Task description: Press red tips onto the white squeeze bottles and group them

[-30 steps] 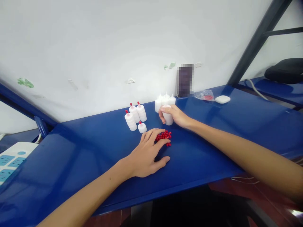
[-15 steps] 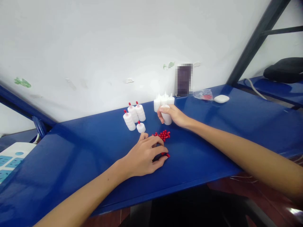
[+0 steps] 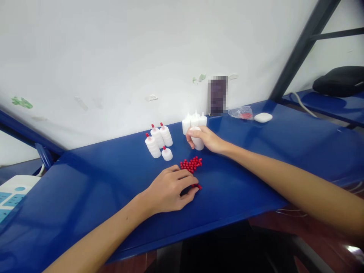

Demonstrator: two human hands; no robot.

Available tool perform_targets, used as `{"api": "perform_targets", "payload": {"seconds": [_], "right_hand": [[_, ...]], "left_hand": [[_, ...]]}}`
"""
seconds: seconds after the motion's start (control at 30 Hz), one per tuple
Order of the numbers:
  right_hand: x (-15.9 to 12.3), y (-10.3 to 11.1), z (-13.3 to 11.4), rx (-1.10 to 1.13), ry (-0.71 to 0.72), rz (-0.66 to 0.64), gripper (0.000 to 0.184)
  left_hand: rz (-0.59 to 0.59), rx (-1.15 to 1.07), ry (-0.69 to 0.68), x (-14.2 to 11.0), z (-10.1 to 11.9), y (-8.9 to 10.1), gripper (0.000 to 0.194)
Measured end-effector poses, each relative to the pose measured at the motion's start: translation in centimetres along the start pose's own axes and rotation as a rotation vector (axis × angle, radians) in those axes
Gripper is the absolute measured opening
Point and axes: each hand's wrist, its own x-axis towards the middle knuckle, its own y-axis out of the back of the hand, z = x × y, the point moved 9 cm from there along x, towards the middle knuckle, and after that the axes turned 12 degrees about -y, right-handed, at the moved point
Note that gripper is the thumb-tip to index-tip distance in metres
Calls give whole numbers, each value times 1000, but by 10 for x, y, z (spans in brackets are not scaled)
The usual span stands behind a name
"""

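Note:
My right hand [image 3: 209,138] wraps round a white squeeze bottle [image 3: 198,142], which stands tilted just in front of several white bottles with pointed tips [image 3: 195,121]. My left hand [image 3: 173,187] rests low over the blue table, thumb and forefinger pinched at a small red cap [image 3: 200,187]. Part of that cap and others beneath the fingers are hidden. Just beyond the left hand lies a cluster of small red caps [image 3: 191,163]. To the left stand several white dropper-like bottle tops with red caps, stacked [image 3: 153,146], and a single white nozzle top with a red tip [image 3: 167,154].
A clear plastic bag with red pieces [image 3: 241,113] and a white oval object [image 3: 263,117] lie at the back right of the blue table [image 3: 241,185]. A blurred dark rectangle leans on the wall [image 3: 113,57]. A white power strip [image 3: 17,189] sits at the left.
The fingers of my left hand have drawn closer together at the red cap, uncovering more of the cluster. My right hand keeps its hold on the bottle. The view has shifted slightly.

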Motion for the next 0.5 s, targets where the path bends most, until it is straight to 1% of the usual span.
{"api": "perform_targets", "payload": {"seconds": [0.13,0.3,0.5], "right_hand": [[0,0,1,2,8,-10,32],[0,0,2,8,-2,-15,35],[-1,0,0,9,0,-14,35]], "left_hand": [[-32,1,12,-3,-1,-3,17],[-124,-51,23,-4,-2,-11,26],[-228,-165,112,-4,-8,-18,33]]}}
